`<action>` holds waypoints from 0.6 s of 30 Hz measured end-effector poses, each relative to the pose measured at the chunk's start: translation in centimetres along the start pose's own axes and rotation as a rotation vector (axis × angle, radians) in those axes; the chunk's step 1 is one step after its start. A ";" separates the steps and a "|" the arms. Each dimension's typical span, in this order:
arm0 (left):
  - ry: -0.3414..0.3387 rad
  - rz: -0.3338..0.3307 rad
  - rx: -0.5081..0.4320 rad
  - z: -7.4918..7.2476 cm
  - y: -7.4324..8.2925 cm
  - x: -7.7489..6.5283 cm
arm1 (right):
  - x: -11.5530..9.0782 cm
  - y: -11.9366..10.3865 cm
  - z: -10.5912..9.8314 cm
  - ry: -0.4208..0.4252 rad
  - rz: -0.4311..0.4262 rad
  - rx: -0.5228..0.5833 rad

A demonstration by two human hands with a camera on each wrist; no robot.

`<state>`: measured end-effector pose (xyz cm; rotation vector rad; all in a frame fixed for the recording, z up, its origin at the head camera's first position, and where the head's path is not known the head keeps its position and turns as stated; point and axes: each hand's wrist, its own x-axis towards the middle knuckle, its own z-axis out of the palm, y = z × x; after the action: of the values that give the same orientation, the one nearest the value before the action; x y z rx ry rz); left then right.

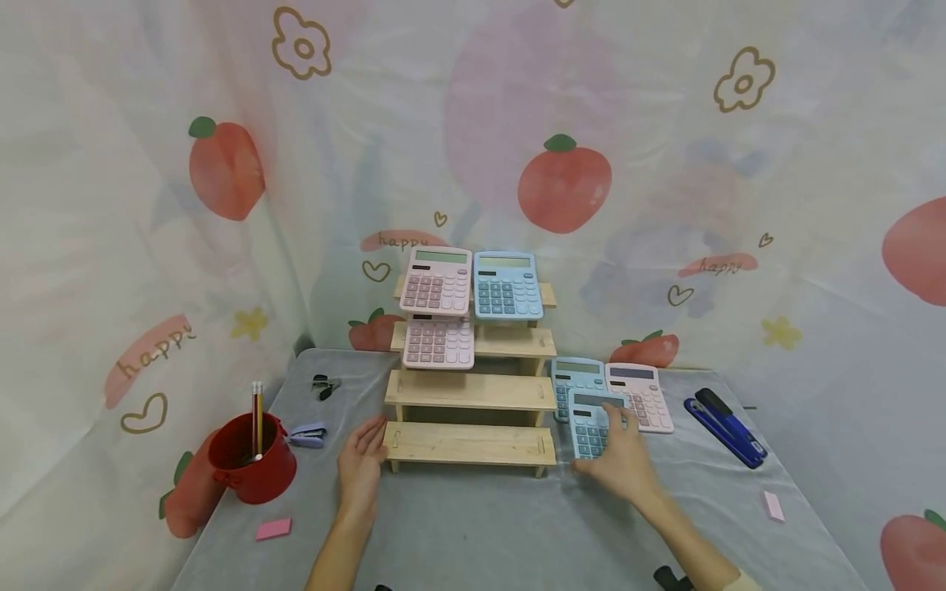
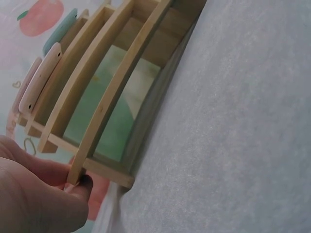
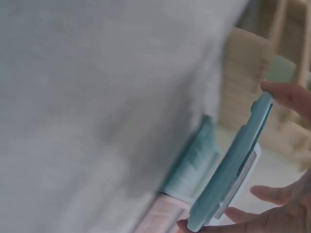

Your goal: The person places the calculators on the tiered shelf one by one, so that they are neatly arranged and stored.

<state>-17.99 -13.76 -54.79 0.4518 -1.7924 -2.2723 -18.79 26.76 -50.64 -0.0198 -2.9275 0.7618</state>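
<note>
My right hand grips a light blue calculator by its opposite edges. The right wrist view shows this calculator edge-on and raised off the grey cloth, thumb at one end and fingers at the other. Behind it, another blue calculator and a pink calculator lie on the table. My left hand pinches the left end of the lowest step of a wooden tiered stand. On its top step lean a pink calculator and a blue calculator; a second pink one sits one step below.
At the left stand a red bucket with pencils, a small lilac stapler, a black clip and a pink eraser-like block. A blue stapler and another pink block lie at the right. A printed curtain hangs behind.
</note>
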 end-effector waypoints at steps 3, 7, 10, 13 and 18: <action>0.006 -0.003 0.005 0.1 0.0 -0.1 | -0.1 -0.8 -1.9 0.040 -0.029 -0.005; 0.006 0.007 0.003 0.2 0.1 -0.1 | -0.2 -2.4 -4.1 0.069 -0.061 0.005; -0.001 0.009 0.001 0.3 0.2 -0.1 | -0.2 -3.7 -5.4 0.084 -0.085 0.016; 0.004 -0.001 -0.003 0.3 0.2 0.0 | -0.1 -5.1 -6.3 0.086 -0.110 0.014; 0.009 -0.002 -0.015 0.1 0.0 0.1 | 0.2 -7.7 -7.1 0.076 -0.145 0.010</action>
<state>-18.12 -13.66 -54.72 0.4614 -1.7702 -2.2797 -18.08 23.46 -40.75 0.1592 -2.8163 0.7363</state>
